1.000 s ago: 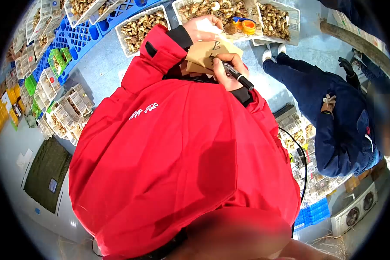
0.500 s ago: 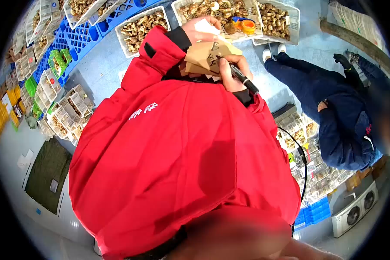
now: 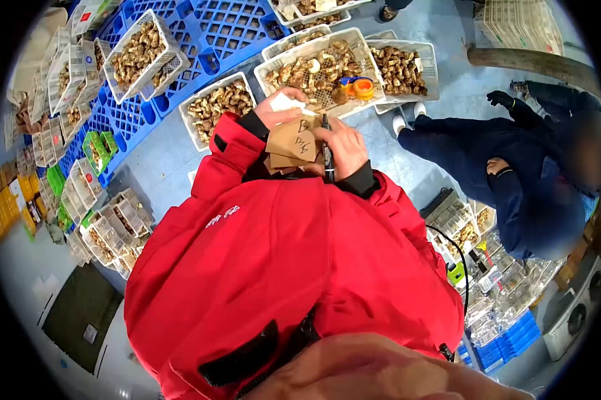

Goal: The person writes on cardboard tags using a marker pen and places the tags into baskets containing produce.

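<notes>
Marker (image 3: 328,160) has swung off lettering (image 3: 302,144)

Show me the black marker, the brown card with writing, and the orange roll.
Black marker (image 3: 328,159): head view, on its barrel.
Brown card (image 3: 294,142): head view, on its written face.
Orange roll (image 3: 363,89): head view, on its orange part.

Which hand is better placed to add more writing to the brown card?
Likely the right hand: it holds the black marker beside the lettered brown card. The left hand, on the card's other side, shows no pen.
</notes>
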The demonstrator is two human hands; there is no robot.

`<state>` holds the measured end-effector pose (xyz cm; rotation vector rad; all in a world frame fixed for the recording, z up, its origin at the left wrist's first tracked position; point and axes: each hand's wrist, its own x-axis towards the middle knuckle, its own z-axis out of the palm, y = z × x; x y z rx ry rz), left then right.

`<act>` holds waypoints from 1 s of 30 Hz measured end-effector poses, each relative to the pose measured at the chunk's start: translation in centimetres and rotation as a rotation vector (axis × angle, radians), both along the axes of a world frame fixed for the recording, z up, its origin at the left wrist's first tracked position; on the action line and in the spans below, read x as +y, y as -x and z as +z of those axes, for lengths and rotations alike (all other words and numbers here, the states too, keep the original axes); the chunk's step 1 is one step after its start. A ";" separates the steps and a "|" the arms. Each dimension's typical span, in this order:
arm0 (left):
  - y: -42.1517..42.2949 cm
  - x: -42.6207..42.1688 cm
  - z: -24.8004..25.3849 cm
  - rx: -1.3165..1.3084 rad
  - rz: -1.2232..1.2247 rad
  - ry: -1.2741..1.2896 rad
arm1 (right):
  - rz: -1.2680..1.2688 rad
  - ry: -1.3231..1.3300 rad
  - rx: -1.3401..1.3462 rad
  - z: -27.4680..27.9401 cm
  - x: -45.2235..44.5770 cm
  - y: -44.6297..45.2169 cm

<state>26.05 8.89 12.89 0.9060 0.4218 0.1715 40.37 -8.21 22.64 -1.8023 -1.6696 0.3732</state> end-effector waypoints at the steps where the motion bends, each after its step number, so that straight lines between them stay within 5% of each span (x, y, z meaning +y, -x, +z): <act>1: 0.2 0.3 0.6 0.037 -0.018 0.005 | 0.014 0.005 -0.003 0.2 0.2 0.1; 6: 1.1 0.3 -1.0 0.042 0.082 -0.115 | 0.126 -0.077 0.134 -1.1 0.3 -0.5; 9: 1.9 0.6 -0.6 0.040 0.055 0.028 | 0.114 -0.039 0.167 -0.6 0.8 -0.8; 13: 1.7 1.2 1.9 -0.017 0.066 -0.187 | 0.090 -0.001 0.272 -0.3 3.0 -0.5; 17: 2.6 1.5 2.3 0.005 0.077 -0.091 | -0.115 -0.072 0.244 -0.5 4.3 -0.8; 19: 2.9 1.4 0.8 -0.086 0.138 -0.055 | -0.205 0.033 0.380 -0.6 4.7 -0.9; 23: 3.6 1.8 1.8 -0.134 0.133 0.008 | -0.201 0.133 1.137 -1.9 5.3 -0.9; 25: 4.2 2.6 1.4 -0.095 0.145 -0.261 | -0.183 0.160 1.199 -3.3 6.0 -2.4; 30: 6.7 2.2 0.7 0.001 0.214 -0.146 | -0.434 0.110 1.067 -7.1 7.8 -7.8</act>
